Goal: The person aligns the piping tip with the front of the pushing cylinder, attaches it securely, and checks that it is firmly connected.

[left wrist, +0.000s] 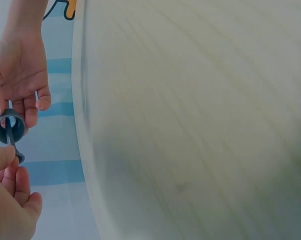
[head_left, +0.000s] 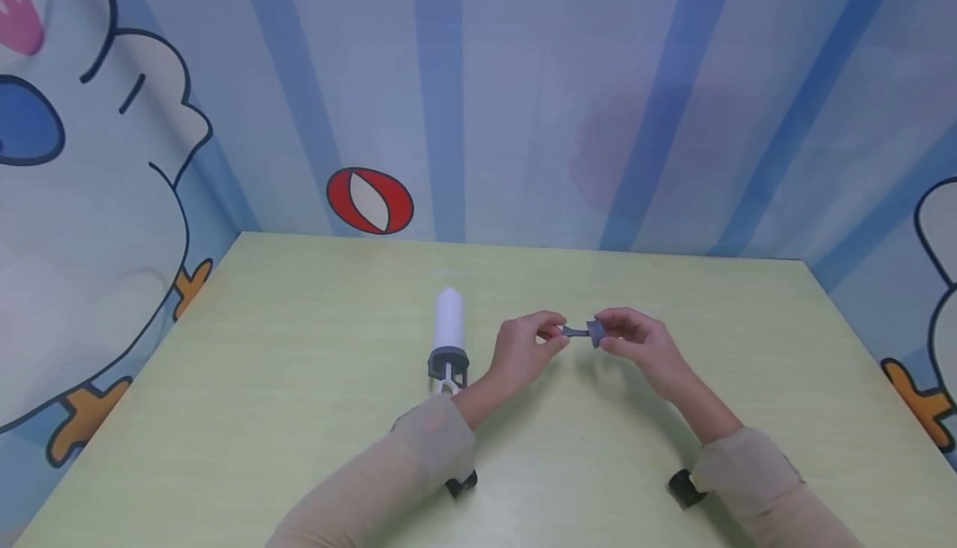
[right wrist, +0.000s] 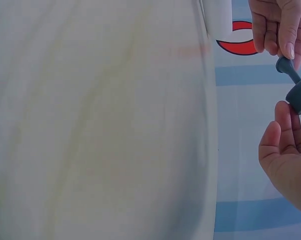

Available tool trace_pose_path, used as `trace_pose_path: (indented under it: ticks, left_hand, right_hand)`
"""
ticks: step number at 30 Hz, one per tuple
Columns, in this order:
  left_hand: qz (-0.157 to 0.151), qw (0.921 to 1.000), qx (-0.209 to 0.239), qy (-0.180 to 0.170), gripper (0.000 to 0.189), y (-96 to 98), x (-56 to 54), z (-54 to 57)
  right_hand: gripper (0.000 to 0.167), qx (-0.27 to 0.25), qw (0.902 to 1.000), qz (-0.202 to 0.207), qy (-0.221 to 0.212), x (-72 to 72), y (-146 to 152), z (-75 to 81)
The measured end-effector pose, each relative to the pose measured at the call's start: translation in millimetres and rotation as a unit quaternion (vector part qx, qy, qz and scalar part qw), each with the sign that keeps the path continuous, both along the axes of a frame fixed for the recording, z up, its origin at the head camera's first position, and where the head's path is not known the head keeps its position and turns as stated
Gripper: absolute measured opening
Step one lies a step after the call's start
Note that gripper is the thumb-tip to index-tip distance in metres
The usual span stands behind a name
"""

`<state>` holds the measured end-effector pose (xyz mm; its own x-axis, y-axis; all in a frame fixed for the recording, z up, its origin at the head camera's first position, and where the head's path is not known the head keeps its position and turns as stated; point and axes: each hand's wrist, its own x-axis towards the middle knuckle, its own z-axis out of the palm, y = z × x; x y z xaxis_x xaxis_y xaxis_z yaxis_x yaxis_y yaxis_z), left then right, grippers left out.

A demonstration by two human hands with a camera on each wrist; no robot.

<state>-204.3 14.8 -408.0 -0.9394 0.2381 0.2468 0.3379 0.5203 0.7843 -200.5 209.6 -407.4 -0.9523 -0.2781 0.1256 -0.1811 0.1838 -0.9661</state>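
Note:
My left hand (head_left: 525, 349) pinches a thin dark grey stem (right wrist: 294, 75) with a small flared end. With thumb and fingertips my right hand (head_left: 649, 347) holds a dark grey cup-shaped cap (head_left: 596, 333), whose hollow side faces the left hand. In the left wrist view the stem reaches into the cap's opening. I cannot tell whether the two are joined. Left of the hands a white tube (head_left: 449, 318) with a dark grey collar (head_left: 449, 357) lies on the table. A white forked part (head_left: 449, 384) extends from the collar, partly hidden by the left forearm.
A pale green table (head_left: 314, 307) lies under both hands. Behind it stands a blue striped wall (head_left: 523, 100) with cartoon prints. Black devices (head_left: 686, 488) are strapped at both wrists, below the beige sleeves (head_left: 755, 469).

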Motion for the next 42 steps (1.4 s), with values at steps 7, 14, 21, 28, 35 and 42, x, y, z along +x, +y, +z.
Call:
trace_pose_path:
  ticks: [7,14,21,28,35,42]
  left_hand:
    - [0.008,1.0,-0.002,0.001,0.023,0.5,1.0,-0.1]
    - [0.006,0.9999,-0.008,0.011,0.023,1.7,1.0,0.1]
    - [0.005,0.9999,-0.007,0.013,0.022,0.9,2.3,2.4]
    - [-0.003,0.9997,0.005,0.022,0.019,-0.2,1.8,1.3]
    - [-0.009,0.9995,0.028,0.005,0.019,-1.7,2.7,0.5]
    - [-0.022,0.998,0.057,-0.016,0.019,-2.8,3.7,0.1]
  right_hand:
    - [0.037,0.005,0.9999,-0.001,-0.011,-0.1,-4.7,-1.2]
    - [0.025,-0.033,0.9992,0.022,-0.009,-1.1,-9.5,-1.9]
    - [0.027,-0.028,0.9991,0.02,-0.025,-0.4,-16.7,0.6]
    - [0.033,-0.031,0.9986,0.023,-0.036,-0.7,-21.4,1.2]
    - [0.021,-0.053,0.9973,0.029,-0.042,-1.5,-22.0,-0.3]
    - [0.019,-0.054,0.9971,0.036,-0.039,-0.4,-21.6,-0.4]
